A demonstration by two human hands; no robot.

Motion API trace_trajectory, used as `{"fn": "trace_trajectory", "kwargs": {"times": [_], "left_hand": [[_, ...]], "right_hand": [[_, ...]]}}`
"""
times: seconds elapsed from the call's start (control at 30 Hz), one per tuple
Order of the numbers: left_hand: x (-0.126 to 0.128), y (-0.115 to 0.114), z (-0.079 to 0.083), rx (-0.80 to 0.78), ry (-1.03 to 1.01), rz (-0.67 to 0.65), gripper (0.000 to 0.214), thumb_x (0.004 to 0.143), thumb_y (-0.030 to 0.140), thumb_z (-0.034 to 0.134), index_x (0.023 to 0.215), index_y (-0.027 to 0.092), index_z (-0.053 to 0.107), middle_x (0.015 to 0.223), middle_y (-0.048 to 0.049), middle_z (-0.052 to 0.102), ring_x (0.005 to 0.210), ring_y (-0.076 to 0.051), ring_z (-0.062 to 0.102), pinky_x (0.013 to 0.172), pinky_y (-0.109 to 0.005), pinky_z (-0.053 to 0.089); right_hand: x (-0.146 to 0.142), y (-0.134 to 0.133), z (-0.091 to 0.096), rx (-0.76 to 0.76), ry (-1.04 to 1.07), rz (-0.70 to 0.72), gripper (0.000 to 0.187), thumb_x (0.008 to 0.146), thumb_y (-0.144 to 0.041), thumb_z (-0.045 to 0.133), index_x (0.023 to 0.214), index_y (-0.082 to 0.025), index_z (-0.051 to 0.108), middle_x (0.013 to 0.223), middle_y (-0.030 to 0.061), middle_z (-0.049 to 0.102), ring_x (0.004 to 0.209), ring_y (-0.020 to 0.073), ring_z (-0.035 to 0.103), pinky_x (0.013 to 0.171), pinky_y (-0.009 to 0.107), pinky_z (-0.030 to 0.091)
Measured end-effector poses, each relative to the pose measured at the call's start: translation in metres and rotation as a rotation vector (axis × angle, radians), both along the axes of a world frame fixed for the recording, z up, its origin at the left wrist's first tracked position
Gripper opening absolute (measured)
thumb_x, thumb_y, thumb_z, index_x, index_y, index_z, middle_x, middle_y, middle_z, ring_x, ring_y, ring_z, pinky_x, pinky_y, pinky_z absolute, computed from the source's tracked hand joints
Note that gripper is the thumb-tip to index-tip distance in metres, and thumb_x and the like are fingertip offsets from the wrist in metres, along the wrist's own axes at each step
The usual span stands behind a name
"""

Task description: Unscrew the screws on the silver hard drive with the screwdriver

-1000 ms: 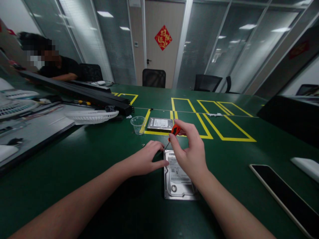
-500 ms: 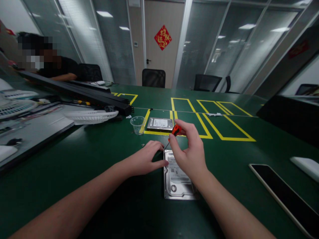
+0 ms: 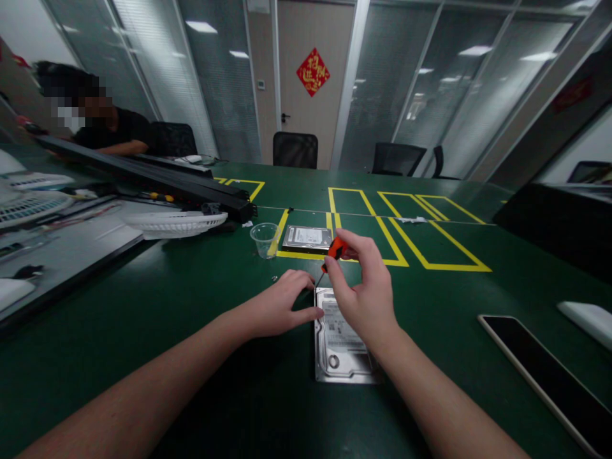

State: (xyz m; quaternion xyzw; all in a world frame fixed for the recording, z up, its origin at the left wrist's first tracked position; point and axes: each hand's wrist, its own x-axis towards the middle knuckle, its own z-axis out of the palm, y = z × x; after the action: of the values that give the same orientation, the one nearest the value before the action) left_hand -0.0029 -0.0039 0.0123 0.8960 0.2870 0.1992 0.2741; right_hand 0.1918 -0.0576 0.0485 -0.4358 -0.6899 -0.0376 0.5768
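Observation:
A silver hard drive (image 3: 340, 349) lies flat on the green table (image 3: 191, 299) in front of me. My right hand (image 3: 364, 294) pinches a small screwdriver with an orange handle (image 3: 336, 248), its tip down at the drive's far left corner. My left hand (image 3: 282, 306) rests on the table with fingers spread, its fingertips pressed against the drive's left edge. A second hard drive (image 3: 307, 238) lies further back beside a clear plastic cup (image 3: 264, 239). A tiny screw (image 3: 275, 278) lies on the table near my left hand.
Yellow tape rectangles (image 3: 421, 242) mark the table beyond. A white fan grille (image 3: 176, 222) and long black bars (image 3: 157, 182) lie at the left, where another person (image 3: 102, 124) sits. A dark tablet (image 3: 545, 373) and a white object (image 3: 588, 319) lie at right.
Almost nothing has moved. My right hand's fingers shifted slightly on the screwdriver handle; the left hand and the drive stay put.

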Motion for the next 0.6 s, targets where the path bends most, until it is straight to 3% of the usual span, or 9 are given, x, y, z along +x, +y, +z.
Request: {"fn": "trace_trajectory", "kwargs": {"times": [0.27,0.6], "left_hand": [[0.0016,0.0019,0.0003,0.000,0.018,-0.004,0.034,0.096,0.044,0.080,0.117,0.022,0.064,0.135,-0.0131,0.065,0.129,-0.034,0.057,0.113,-0.053,0.049],[0.0008,-0.0008,0.0025,-0.003,0.017,0.015,0.035,0.096,0.047,0.078,0.114,0.022,0.063,0.130,-0.0127,0.066,0.125,-0.034,0.059,0.109,-0.052,0.051]], "right_hand": [[-0.0008,0.0004,-0.0071,-0.058,0.074,0.072,0.052,0.101,-0.015,0.059,0.150,-0.031,0.053,0.135,0.0098,0.071,0.120,0.0253,0.073,0.104,0.052,0.064],[0.0015,0.0007,-0.0021,-0.035,0.022,0.035,0.049,0.099,-0.017,0.066,0.145,-0.031,0.058,0.127,0.0081,0.071,0.113,0.0228,0.071,0.099,0.046,0.065]]}}
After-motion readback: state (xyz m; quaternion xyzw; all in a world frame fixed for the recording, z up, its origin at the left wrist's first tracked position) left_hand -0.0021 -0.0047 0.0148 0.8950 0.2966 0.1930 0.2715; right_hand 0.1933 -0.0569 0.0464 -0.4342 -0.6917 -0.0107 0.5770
